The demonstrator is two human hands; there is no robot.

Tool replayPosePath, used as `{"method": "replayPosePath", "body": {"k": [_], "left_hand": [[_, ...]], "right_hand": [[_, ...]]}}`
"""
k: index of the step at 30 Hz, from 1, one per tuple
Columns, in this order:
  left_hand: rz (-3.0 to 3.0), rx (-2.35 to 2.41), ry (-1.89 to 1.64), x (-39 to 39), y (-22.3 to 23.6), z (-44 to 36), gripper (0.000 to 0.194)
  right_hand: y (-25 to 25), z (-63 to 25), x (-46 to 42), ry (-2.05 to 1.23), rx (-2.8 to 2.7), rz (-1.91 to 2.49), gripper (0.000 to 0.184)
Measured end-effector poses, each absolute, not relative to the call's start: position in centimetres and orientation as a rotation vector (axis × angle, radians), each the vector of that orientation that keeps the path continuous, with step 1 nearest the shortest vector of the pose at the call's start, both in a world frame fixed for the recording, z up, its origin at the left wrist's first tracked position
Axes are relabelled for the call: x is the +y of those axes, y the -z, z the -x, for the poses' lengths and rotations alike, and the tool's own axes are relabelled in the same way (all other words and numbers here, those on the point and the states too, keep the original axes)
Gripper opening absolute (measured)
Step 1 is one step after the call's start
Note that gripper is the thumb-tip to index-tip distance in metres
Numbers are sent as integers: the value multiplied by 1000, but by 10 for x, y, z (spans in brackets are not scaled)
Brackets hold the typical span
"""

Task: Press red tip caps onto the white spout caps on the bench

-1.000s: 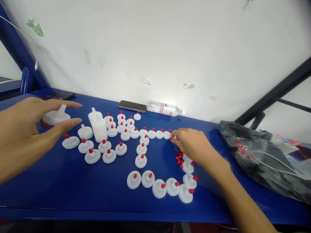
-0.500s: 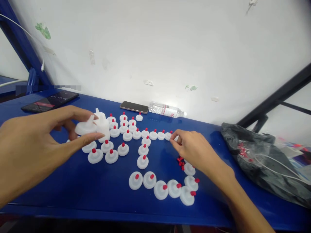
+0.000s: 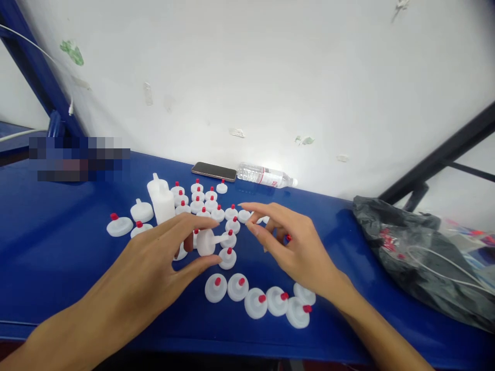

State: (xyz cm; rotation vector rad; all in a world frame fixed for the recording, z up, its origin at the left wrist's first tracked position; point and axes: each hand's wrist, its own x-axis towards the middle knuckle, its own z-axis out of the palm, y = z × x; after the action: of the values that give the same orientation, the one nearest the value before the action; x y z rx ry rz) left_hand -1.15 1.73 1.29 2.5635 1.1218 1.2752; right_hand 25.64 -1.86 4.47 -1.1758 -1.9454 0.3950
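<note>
My left hand (image 3: 170,252) pinches a white spouted cap (image 3: 206,243) between thumb and fingers. The cap lies on its side in the grip, its bare spout pointing right. Facing it, my right hand (image 3: 286,237) has its thumb and a finger drawn together with the index finger stretched out; anything between the tips is too small or hidden to make out. Under and around both hands stand many white caps with red tips, such as one cap (image 3: 227,258) beside the held one. A few loose red tips (image 3: 288,238) show partly behind my right hand.
Tall white spouted pieces (image 3: 163,203) and an untipped cap (image 3: 142,211) stand at the left. Along the wall lie a phone (image 3: 214,171) and a clear water bottle (image 3: 266,175). A black plastic bag (image 3: 410,263) covers the table's right side.
My left hand has brought the white cap rightward from the tall white pieces to mid-table, turning it sideways. My right hand has moved left, away from the row's right end.
</note>
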Motion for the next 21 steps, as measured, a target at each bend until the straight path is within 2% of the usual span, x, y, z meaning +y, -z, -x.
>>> {"method": "replayPosePath", "body": {"k": [3, 9, 16, 21], "left_hand": [[-2550, 1053, -1332, 15, -8, 9, 34], [-2586, 996, -1268, 12, -6, 7, 34], [-2693, 969, -1408, 8, -4, 3, 27], [-2704, 1037, -1429, 3, -2, 6, 37]], "right_hand": [[-42, -252, -20, -478, -1914, 1067, 21], [-39, -243, -23, -769, -1683, 1039, 2], [-35, -240, -23, -778, -1680, 1050, 1], [-36, -242, -21, -710, -1732, 1041, 18]]}}
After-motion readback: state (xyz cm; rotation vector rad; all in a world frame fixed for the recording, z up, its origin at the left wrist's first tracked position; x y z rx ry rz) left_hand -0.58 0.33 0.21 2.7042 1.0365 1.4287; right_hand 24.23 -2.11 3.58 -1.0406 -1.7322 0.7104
